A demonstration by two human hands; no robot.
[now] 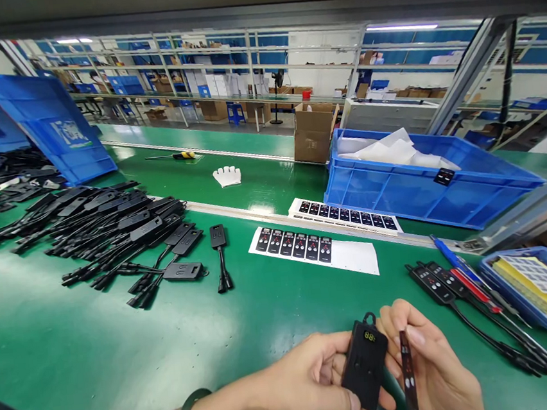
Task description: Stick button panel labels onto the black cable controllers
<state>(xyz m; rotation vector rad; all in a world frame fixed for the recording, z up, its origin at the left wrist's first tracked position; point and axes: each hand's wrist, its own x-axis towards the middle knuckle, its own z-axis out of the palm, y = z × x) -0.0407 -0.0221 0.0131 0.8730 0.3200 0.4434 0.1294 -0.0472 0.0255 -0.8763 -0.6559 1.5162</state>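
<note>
Left hand (309, 379) is clamped round a black unit (366, 376) at the tabletop (259, 309) near edge, thumb low on its front. Likely gripped that way to keep the digit window and face exposed. Right hand (436, 360) pinches a label (409, 379) at its top end, thumb against finger, just beside the unit; probably to keep fingers off the rest of it. Label is nearly edge-on. Can't tell if the right fingers touch the unit.

Sheet (356, 258) with six labels lies by the far edge, ahead of the hands, presumably for easy reach. Rear sheet (298, 212) sits behind it, against the blue bin (383, 191).

Pile (124, 219) of units fills the far left, cables mostly toward the near edge; lone unit (218, 236) lies apart, to its right. Labelled pair (431, 283) is on the right, perhaps kept separate from the bare ones. Red knife (478, 290), blue pen (453, 258) and tray (487, 268) crowd that side. Beyond the far edge: glove (227, 176), screwdriver (182, 155), carton (313, 137).
</note>
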